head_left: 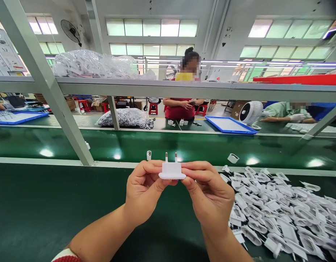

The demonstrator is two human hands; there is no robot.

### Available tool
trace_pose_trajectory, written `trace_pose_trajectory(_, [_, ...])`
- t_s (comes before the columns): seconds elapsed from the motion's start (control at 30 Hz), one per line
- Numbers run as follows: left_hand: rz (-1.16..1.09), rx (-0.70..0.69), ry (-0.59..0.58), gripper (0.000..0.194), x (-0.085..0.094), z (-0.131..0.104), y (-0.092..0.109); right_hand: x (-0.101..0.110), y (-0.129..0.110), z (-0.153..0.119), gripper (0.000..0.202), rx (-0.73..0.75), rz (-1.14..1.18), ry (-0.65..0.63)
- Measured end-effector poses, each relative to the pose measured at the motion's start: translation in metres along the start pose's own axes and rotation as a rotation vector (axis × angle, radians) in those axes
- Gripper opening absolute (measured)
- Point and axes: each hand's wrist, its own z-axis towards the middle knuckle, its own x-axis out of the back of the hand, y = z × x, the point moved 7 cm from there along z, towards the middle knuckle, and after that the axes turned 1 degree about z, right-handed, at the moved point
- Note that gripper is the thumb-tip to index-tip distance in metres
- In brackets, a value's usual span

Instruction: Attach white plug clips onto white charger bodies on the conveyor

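Observation:
Between my two hands, a white two-pin plug piece (pixel 171 170) is held up with its metal pins pointing away from me. My left hand (pixel 143 193) pinches its left side between thumb and fingers. On the right side, my right hand (pixel 210 193) grips it the same way. The piece has a wider, rounded rim on the near side. A large heap of similar white plug pieces (pixel 282 214) lies on the dark green table to the right of my right hand.
Beyond the table runs a green conveyor belt (pixel 168 142) carrying a few white housings (pixel 233 158). A grey metal shelf frame (pixel 146 89) crosses above it. Across the belt are a blue-rimmed tray (pixel 230 125), a bag of parts (pixel 124 118), a white fan (pixel 251 112) and co-workers.

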Motion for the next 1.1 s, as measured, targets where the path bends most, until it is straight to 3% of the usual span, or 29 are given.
trace_pose_trajectory(0.33, [-0.016, 0.005, -0.025, 0.016, -0.001, 0.0, -0.007, 0.004, -0.008, 0.002, 0.034, 0.066, -0.056, 0.015])
trace_pose_trajectory(0.67, [-0.01, -0.006, -0.085, 0.017, -0.002, 0.0, -0.01, 0.007, -0.021, 0.0, 0.046, 0.248, -0.222, -0.003])
trace_pose_trajectory(1.1, [0.038, -0.024, -0.086, 0.015, 0.0, -0.001, -0.009, 0.007, -0.025, 0.001, 0.047, 0.293, -0.242, -0.033])
